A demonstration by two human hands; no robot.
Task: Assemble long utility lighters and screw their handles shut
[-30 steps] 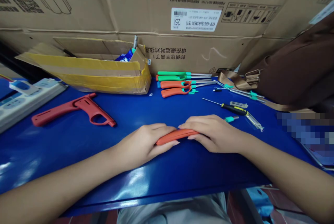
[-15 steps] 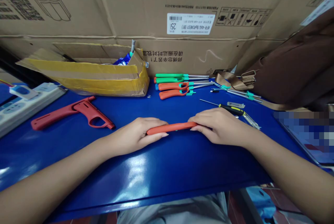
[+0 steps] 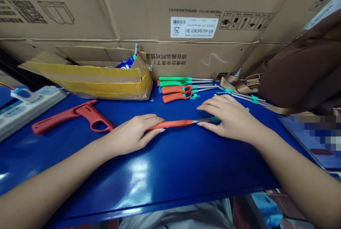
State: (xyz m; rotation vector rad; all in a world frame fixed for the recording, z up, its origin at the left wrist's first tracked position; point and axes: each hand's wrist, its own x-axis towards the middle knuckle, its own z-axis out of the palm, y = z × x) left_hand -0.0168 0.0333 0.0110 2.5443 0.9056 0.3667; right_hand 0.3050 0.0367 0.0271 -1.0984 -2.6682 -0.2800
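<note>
My left hand (image 3: 138, 133) is closed round the handle of an orange long-nosed lighter (image 3: 176, 123), which lies level above the blue table. A thin metal nozzle (image 3: 201, 120) extends from the lighter's right end, with a dark green piece (image 3: 214, 119) at its tip. Around that nozzle, my right hand (image 3: 229, 118) has its thumb and fingers apart, thumb below and fingers above. Its palm hides whatever is behind it. Beyond my hands lie several similar lighters, including a green one (image 3: 173, 79) and an orange one (image 3: 176, 96) with its trigger loop showing.
Red handle shells (image 3: 61, 116) lie on the blue table (image 3: 170, 175) at left, near a white power strip (image 3: 32, 102). A yellow-taped carton (image 3: 106, 86) stands behind. Metal tubes with green parts (image 3: 245, 97), a brown strap (image 3: 234, 84) and a tablet-like device (image 3: 311, 143) are at right.
My right hand has loosened from the lighter's right end and spread its fingers. The metal nozzle with its green tip now shows there. My left hand keeps its hold, slightly farther left.
</note>
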